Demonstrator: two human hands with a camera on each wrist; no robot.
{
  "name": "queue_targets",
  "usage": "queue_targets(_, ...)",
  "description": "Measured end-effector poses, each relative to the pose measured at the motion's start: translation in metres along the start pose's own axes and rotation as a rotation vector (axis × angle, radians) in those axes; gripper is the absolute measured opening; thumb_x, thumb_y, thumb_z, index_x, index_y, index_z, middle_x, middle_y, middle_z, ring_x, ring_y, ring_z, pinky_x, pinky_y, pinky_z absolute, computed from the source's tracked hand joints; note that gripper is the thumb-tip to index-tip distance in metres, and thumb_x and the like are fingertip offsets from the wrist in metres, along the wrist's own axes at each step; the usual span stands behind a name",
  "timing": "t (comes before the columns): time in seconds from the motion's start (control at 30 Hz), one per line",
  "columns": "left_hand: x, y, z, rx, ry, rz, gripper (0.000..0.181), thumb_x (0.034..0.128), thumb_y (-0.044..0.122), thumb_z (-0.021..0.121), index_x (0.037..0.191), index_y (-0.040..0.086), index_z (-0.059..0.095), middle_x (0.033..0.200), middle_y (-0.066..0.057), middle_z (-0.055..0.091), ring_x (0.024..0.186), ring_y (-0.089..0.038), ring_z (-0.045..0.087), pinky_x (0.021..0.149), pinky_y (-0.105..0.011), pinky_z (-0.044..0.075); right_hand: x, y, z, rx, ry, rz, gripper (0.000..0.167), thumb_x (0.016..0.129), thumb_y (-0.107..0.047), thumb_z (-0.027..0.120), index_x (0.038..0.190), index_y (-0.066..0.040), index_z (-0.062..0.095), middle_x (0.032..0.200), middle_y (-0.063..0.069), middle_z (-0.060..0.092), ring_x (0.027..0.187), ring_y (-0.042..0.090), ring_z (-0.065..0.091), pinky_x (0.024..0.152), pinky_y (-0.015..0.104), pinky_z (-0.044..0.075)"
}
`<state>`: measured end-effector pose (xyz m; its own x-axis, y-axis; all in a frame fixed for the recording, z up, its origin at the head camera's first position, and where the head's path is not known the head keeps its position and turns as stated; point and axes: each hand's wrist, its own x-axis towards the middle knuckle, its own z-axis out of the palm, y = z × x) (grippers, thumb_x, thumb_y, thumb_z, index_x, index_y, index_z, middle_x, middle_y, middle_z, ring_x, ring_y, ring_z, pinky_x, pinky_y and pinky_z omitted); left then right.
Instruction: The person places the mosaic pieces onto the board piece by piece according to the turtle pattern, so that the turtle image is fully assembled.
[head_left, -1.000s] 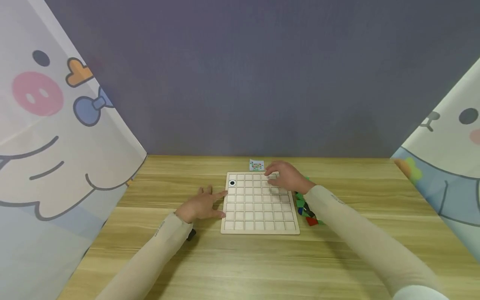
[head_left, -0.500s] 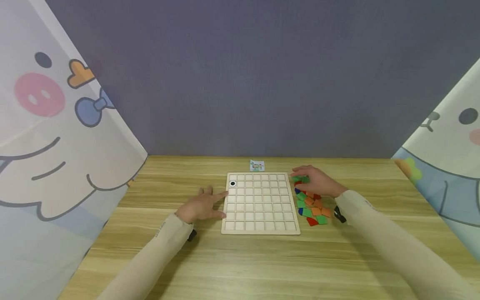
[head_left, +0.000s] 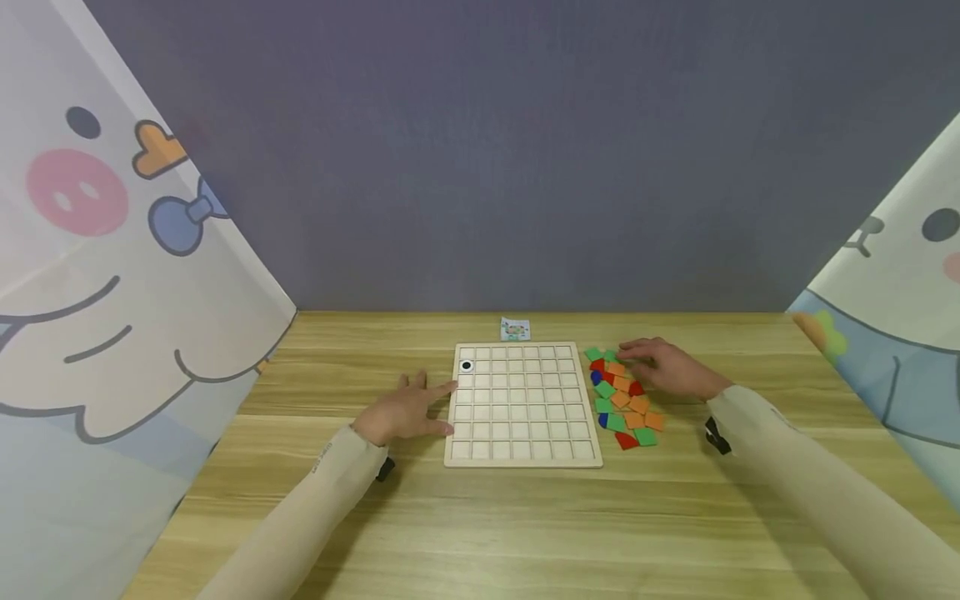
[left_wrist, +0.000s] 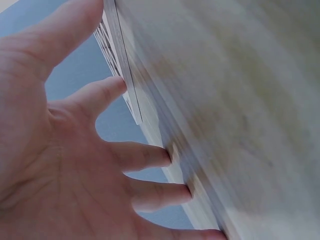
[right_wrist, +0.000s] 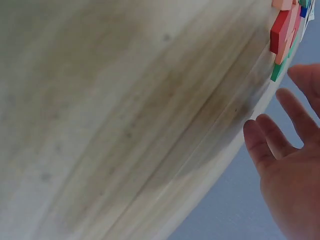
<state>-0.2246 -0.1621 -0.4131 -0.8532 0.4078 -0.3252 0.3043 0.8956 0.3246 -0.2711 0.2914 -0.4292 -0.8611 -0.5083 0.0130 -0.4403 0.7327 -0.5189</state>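
A pale wooden grid board point(head_left: 522, 408) lies mid-table in the head view. One white tile with a black dot point(head_left: 467, 366) sits in its left column, second row from the back. My left hand point(head_left: 405, 412) rests spread on the table, index fingertip and thumb at the board's left edge; the left wrist view shows its fingers point(left_wrist: 145, 155) straight and apart. To the right of the board lies a loose group of green, orange, red and blue tiles point(head_left: 621, 400). My right hand point(head_left: 671, 368) hovers at the far right of these tiles, fingers relaxed, holding nothing visible.
A small printed card point(head_left: 515, 329) lies behind the board. A grey partition point(head_left: 480, 167) stands along the table's back edge, with cartoon-printed cloths point(head_left: 187, 333) at both sides. Bare wooden tabletop point(head_left: 510, 533) extends in front of the board.
From above the board's back right, my right hand has moved rightward over the tiles and past them, uncovering the group. The left hand and the dotted tile have stayed put.
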Motion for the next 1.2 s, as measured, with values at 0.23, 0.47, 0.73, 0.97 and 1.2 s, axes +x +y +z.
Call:
queue_targets(0.23,0.001,0.001,0.000,-0.013,0.000,0.000,0.077,0.0840,0.048,0.067,0.149,0.031,0.030,0.150,-0.032,0.009,0.133,-0.056,0.007,0.087,-0.070,0.034,0.004,0.005,-0.003,-0.031,-0.014,0.017,0.036,0.097,-0.003,0.049,0.133,0.004,0.051,0.139,0.024,0.041,0.124,0.046,0.037,0.095,0.058,0.036)
queue_targets(0.47,0.002,0.000,-0.001,-0.010,0.000,-0.001,0.078,0.0838,0.049,0.067,0.150,0.031,0.029,0.151,-0.031,0.009,0.133,-0.056,0.007,0.085,-0.071,0.035,0.010,0.008,-0.007,-0.068,0.031,0.012,0.036,0.090,-0.006,0.063,0.124,0.005,0.059,0.129,0.023,0.052,0.116,0.044,0.046,0.091,0.056,0.041)
queue_targets(0.73,0.000,-0.003,0.001,-0.016,-0.004,-0.025,0.078,0.0829,0.049,0.068,0.149,0.031,0.030,0.150,-0.031,0.010,0.133,-0.056,0.008,0.086,-0.069,0.036,0.027,0.015,-0.003,-0.023,0.118,0.058,0.023,0.085,-0.018,0.073,0.103,-0.004,0.073,0.111,0.013,0.064,0.101,0.035,0.057,0.085,0.050,0.045)
queue_targets(0.97,-0.001,-0.002,0.001,-0.027,-0.003,-0.030,0.078,0.0833,0.049,0.067,0.149,0.033,0.029,0.151,-0.030,0.008,0.134,-0.055,0.006,0.086,-0.068,0.037,0.029,0.014,-0.001,0.002,0.158,0.107,0.013,0.085,-0.013,0.072,0.095,-0.006,0.075,0.106,0.011,0.066,0.098,0.033,0.058,0.084,0.050,0.046)
queue_targets(1.2,0.001,-0.001,0.001,-0.014,-0.005,-0.004,0.078,0.0839,0.048,0.067,0.149,0.030,0.029,0.150,-0.032,0.009,0.132,-0.057,0.008,0.084,-0.069,0.038,0.026,0.015,-0.001,0.058,0.161,0.146,0.013,0.085,-0.013,0.071,0.096,-0.007,0.075,0.106,0.010,0.066,0.095,0.031,0.060,0.081,0.048,0.048)
